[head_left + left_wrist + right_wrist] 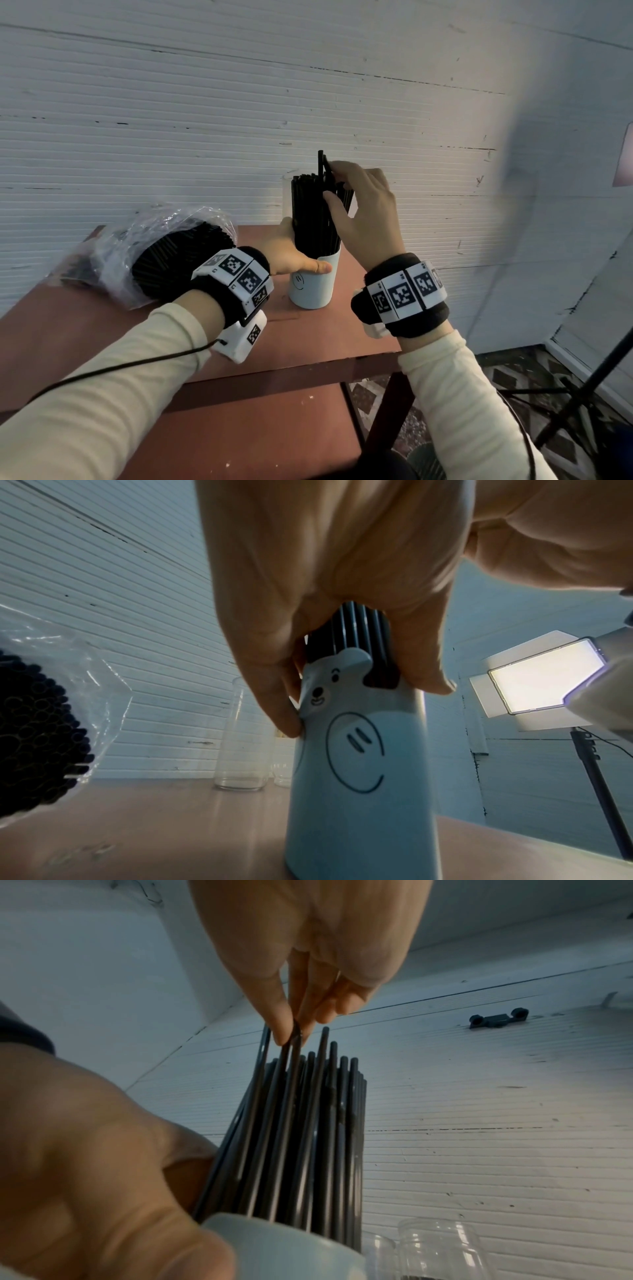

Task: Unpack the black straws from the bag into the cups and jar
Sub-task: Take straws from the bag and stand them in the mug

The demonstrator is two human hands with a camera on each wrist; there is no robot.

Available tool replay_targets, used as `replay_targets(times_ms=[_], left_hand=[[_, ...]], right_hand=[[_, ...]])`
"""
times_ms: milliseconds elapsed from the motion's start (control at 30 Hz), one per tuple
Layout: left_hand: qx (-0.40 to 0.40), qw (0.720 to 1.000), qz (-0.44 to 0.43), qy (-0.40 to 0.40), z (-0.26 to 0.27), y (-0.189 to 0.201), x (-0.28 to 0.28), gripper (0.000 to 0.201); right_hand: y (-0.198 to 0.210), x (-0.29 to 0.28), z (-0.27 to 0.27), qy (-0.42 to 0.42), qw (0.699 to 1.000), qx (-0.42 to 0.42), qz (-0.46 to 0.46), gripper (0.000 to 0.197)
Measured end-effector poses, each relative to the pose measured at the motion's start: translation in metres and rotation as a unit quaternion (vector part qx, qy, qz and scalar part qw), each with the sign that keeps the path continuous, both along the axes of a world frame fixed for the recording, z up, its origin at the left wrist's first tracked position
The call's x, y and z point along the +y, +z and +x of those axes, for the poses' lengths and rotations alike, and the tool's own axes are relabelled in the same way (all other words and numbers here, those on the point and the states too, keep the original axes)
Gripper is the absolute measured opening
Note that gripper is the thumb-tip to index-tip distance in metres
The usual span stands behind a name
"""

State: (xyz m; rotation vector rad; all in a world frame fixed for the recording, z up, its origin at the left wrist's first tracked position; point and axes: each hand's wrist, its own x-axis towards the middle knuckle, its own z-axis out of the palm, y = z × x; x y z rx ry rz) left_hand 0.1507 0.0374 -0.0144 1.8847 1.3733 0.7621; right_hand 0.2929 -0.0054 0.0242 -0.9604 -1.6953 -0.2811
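Observation:
A white cup point(313, 291) with a smiley face stands on the red-brown table point(102, 335), packed with upright black straws point(313, 219). My left hand point(301, 257) wraps round the cup's rim and the base of the straws, thumb across the front. My right hand point(329, 181) is above the cup and pinches the tops of a few straws point(291, 1042) that stick up higher than the rest. A clear plastic bag point(147, 246) holding a thick bundle of black straws point(34, 737) lies to the left of the cup.
An empty tall glass jar point(241, 737) and a smaller glass point(282, 773) stand behind the cup by the white slatted wall. A lit light panel point(544, 674) on a black stand point(582, 387) is off the table's right edge.

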Motion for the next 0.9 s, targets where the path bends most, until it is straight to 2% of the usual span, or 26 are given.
replay_targets(times_ms=[133,333,800,900], left_hand=[[-0.003,1.0,-0.005,-0.005,0.0,0.003,0.0,0.102],[-0.004,1.0,-0.006,-0.006,0.001,0.003,-0.003,0.093],[-0.014,0.999,0.003,-0.034,-0.001,0.003,0.0,0.082],[0.011,0.998,-0.002,-0.064,-0.003,0.007,0.0,0.068]], right_hand=[[0.004,0.0,-0.001,0.016,0.998,0.029,-0.049,0.02],[0.009,0.002,0.005,-0.01,0.993,0.037,-0.116,0.009],[0.006,0.002,0.007,-0.065,0.976,-0.01,-0.206,0.006],[0.005,0.002,0.007,-0.058,0.975,0.0,-0.214,0.011]])
